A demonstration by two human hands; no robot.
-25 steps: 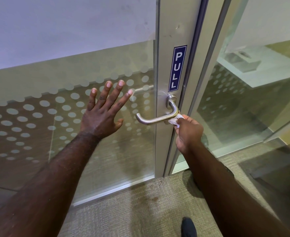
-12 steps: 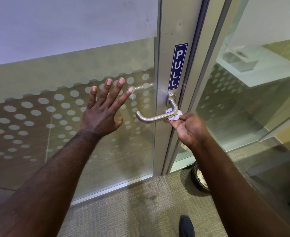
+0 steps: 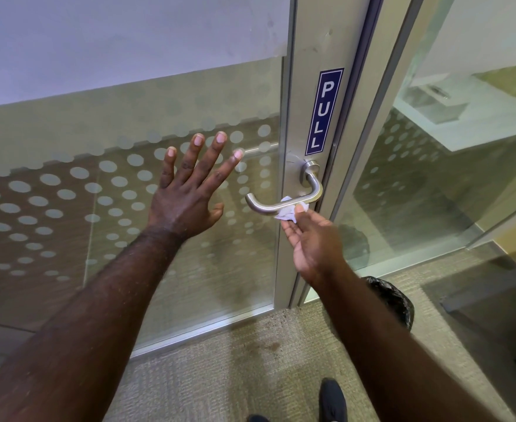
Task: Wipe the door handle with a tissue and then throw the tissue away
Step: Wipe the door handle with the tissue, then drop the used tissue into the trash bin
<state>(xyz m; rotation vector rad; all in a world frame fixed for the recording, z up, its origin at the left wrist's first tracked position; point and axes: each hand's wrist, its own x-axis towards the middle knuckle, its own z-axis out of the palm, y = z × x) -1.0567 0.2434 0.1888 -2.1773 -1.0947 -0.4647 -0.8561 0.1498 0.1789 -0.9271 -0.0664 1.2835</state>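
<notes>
A brushed-metal lever door handle [image 3: 263, 206] sticks out from the aluminium door stile, below a blue PULL sticker [image 3: 323, 112]. My right hand [image 3: 313, 242] pinches a crumpled white tissue [image 3: 287, 212] and presses it against the underside and middle of the lever. My left hand [image 3: 186, 196] lies flat with fingers spread on the dotted frosted glass [image 3: 68, 208], left of the handle, holding nothing.
A bin lined with a black bag [image 3: 394, 303] stands on the carpet at the foot of the door frame, partly hidden by my right forearm. A glass side panel [image 3: 433, 193] runs to the right. My dark shoe [image 3: 331, 400] shows at the bottom.
My right hand has slid the tissue leftward along the lever, from the bend near the stile toward the middle of the bar. My left hand stays on the glass.
</notes>
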